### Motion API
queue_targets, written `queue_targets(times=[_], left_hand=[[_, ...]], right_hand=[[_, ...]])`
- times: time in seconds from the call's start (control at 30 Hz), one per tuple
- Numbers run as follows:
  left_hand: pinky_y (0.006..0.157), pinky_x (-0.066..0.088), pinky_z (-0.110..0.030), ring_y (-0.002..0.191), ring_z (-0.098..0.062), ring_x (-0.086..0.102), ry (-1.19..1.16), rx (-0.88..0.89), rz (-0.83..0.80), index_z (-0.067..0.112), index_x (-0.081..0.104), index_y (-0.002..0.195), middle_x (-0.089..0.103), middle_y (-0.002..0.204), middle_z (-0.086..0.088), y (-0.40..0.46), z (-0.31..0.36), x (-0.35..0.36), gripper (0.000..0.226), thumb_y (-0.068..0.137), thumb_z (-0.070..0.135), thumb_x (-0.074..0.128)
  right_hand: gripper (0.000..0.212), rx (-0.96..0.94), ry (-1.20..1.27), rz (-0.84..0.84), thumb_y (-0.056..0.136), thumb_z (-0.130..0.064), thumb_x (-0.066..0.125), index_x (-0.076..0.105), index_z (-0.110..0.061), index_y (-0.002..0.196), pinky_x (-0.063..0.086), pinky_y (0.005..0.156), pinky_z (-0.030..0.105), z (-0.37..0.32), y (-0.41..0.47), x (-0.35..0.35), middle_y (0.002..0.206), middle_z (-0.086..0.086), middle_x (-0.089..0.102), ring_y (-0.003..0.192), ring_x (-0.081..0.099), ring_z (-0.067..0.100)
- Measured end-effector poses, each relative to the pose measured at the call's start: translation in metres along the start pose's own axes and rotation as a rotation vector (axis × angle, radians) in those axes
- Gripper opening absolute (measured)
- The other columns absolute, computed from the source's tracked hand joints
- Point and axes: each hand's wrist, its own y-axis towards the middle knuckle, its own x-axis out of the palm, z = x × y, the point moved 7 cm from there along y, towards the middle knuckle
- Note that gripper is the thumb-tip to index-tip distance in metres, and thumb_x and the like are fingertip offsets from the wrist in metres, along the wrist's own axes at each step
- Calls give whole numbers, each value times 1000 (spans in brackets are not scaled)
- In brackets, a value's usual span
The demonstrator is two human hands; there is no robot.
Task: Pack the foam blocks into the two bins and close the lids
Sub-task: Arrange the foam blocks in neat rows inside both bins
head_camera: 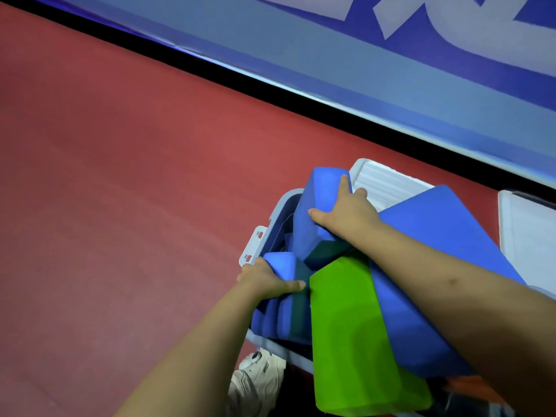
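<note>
A red floor (120,176) runs up to a black strip and a blue banner (391,64) with pale lettering along the far side. On the floor stands a pale grey-blue bin (279,206) with latch clips on its left rim, its white ribbed lid (388,185) open and leaning back behind it. The bin is crowded with foam blocks that stick up above its rim. The right hand (346,212) grips an upright blue foam block (316,212) at its top, fingers curled over the far edge and thumb spread along the near face, the block's lower end down inside the bin. The left hand (267,278) holds a smaller blue block (281,263) at the bin's left rim, fingers wrapped over its far side and thumb pressed flat on its top. Just beside it, a green foam block (355,332) lies tilted across the bin's near edge, and a large blue block (436,266) rests under the right forearm, slanting over the right side. The edge of a 2nd white container (526,230) shows at the far right; what it holds is out of sight. A white shoe (258,377) stands below the bin.
</note>
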Motion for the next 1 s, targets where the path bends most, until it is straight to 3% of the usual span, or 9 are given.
queue_targets(times=[0.17,0.3,0.43,0.5,0.57,0.7,0.87,0.93,1.0], left_hand=[[83,54,-42,106,-20,55,-284,107,-245,23,49,124,53,124,0,-8,8,2,71,71,66,68],[83,55,-51,121,-21,48,-311,115,-315,24,52,126,48,134,2,-10,16,12,60,82,64,58],[83,51,-48,114,-18,51,-409,34,-351,20,50,131,51,129,0,-7,8,13,49,96,53,43],[79,49,-42,96,-21,56,-525,-24,-255,14,57,118,59,109,-4,0,2,0,40,98,45,42],[73,46,-34,81,-22,54,-690,0,-63,11,58,107,59,94,-6,7,3,-26,32,97,38,43],[86,49,-37,111,-17,55,-923,191,-21,28,52,122,56,120,7,4,30,-55,39,95,54,42],[74,54,-33,96,-26,65,-635,309,143,20,48,136,65,116,-9,4,50,-55,47,90,16,61],[71,52,-34,90,-25,64,-608,273,153,17,49,134,66,116,-11,7,49,-56,47,90,14,62],[81,51,-37,96,-29,64,-522,243,207,14,49,134,64,118,-11,5,48,-61,45,90,13,60]], right_hand=[[98,23,46,18,79,-64,54,5,-20,151,40,80,35,4,1,-7,134,17,35,112,54,36],[101,86,123,-33,78,-64,56,3,-19,151,41,88,37,5,2,2,138,18,34,121,47,38],[103,-17,112,-65,80,-69,51,-2,-18,152,39,97,38,-3,2,9,144,19,31,126,44,37],[95,-153,134,-138,86,-62,48,-5,-19,152,41,90,33,-7,-3,18,134,17,48,117,54,31],[89,-262,114,-236,91,-54,48,-11,-25,151,42,79,28,-4,-13,35,105,12,63,95,62,26],[89,-296,40,-278,91,-55,46,-19,-34,147,43,77,30,5,-14,51,80,1,54,84,57,24],[84,-230,52,-419,91,-57,46,-15,-41,147,39,92,28,6,-10,43,90,2,53,91,51,19],[80,-240,16,-466,92,-52,49,-3,-37,151,37,96,27,4,-14,30,99,3,52,95,49,17],[71,-298,-18,-349,92,-45,53,17,-28,151,35,100,27,1,-14,2,123,9,56,114,52,23]])
